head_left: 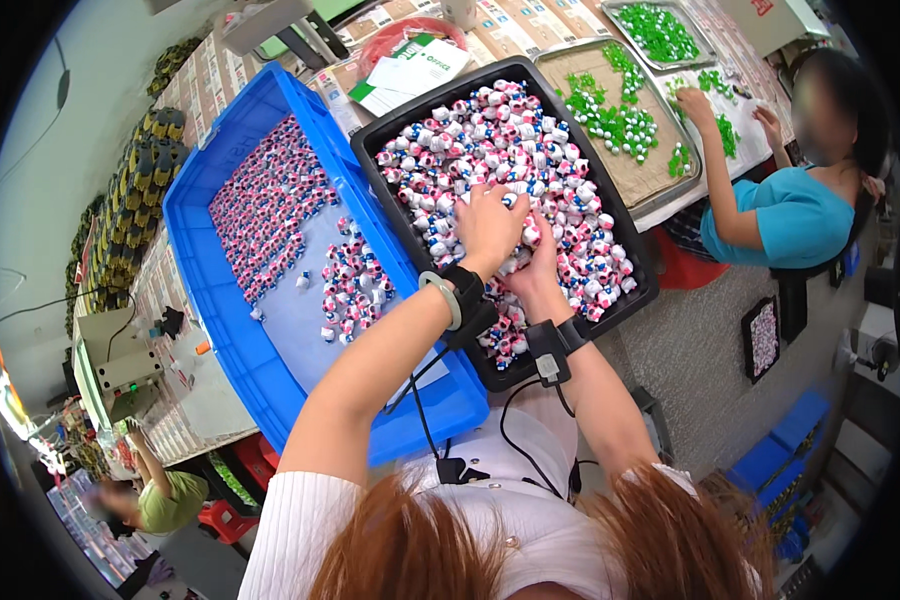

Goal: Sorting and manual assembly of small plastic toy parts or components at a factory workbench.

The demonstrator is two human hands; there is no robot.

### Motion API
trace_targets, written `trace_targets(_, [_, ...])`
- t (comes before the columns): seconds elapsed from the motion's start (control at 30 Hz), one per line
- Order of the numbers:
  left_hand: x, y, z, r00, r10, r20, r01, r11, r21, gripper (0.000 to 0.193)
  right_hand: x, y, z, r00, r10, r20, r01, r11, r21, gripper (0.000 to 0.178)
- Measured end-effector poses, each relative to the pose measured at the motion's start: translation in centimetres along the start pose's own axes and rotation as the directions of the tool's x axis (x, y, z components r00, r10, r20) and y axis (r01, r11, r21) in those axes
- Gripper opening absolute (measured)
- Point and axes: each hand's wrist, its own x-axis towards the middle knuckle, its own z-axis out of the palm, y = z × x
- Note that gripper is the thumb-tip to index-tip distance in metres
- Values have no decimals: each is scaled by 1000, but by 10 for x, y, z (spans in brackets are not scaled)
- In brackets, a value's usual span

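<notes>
Both my hands are over a black tray heaped with small white, pink and blue figurines. My left hand, palm down, has its fingers curled around a figurine at the top of the heap. Close beside it on the right, my right hand is turned partly upward, a figurine held at its fingers. The fingertips of both hands are partly hidden among the pieces. Against the tray's left side is a blue crate, with similar figurines in dense rows and a looser group.
Metal trays of green pieces lie at the far right, where a co-worker in a blue top handles some. A red basket with papers stands behind the black tray. Cables hang from my wrist bands. Another person sits lower left.
</notes>
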Motion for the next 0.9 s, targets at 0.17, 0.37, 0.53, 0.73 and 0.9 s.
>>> trace_targets(0.17, [-16,14,-15,983,11,-184,-58,966,-251,41,-18,-4,20,988,-155,6,155,986,-56,32])
trace_targets(0.37, [-28,30,-50,966,25,-256,-131,904,-407,37,-51,1,54,933,-344,107,355,929,-107,26])
trace_targets(0.53, [-43,40,-102,888,93,-451,-337,799,-498,31,-84,14,95,905,-344,250,389,908,-155,25])
trace_targets(0.73, [-78,-15,-181,820,-30,-572,-325,798,-507,30,-117,99,140,871,-216,442,334,919,-209,25])
trace_targets(0.9, [-102,-97,-200,810,-226,-541,-159,804,-574,34,-99,178,130,923,-16,385,167,917,-363,22])
